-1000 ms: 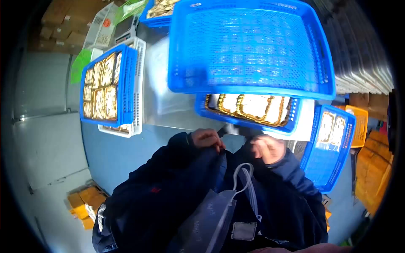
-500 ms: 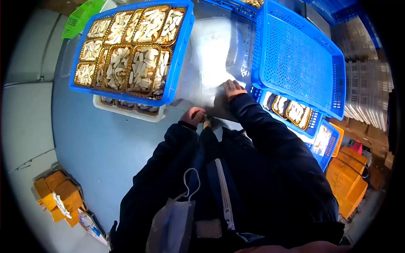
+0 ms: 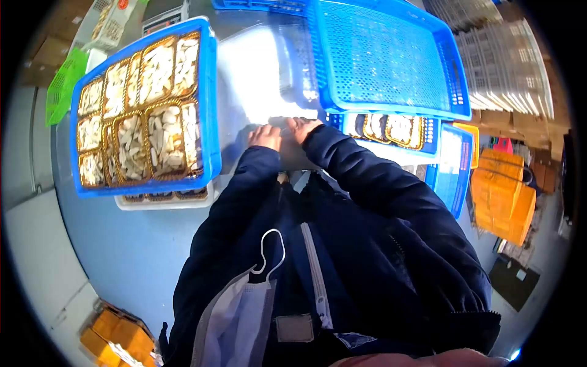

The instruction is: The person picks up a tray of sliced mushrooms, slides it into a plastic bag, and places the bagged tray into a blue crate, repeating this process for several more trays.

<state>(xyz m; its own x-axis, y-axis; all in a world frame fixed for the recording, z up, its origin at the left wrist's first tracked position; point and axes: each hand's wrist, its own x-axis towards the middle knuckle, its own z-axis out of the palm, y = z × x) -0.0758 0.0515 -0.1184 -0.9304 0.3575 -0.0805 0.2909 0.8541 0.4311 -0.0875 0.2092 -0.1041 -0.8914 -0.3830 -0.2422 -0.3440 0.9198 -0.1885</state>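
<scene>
Your left hand [image 3: 265, 137] and right hand [image 3: 302, 129] rest unclenched, just apart, on the table [image 3: 231, 139]. A filled crate [image 3: 211, 122] sits leftward.

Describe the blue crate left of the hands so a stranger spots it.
Start at the metal table. Left of the left hand, a blue plastic crate sits above a white crate. Gold trays of pale pieces fill it; the upper right blue crate shows bare mesh.
</scene>
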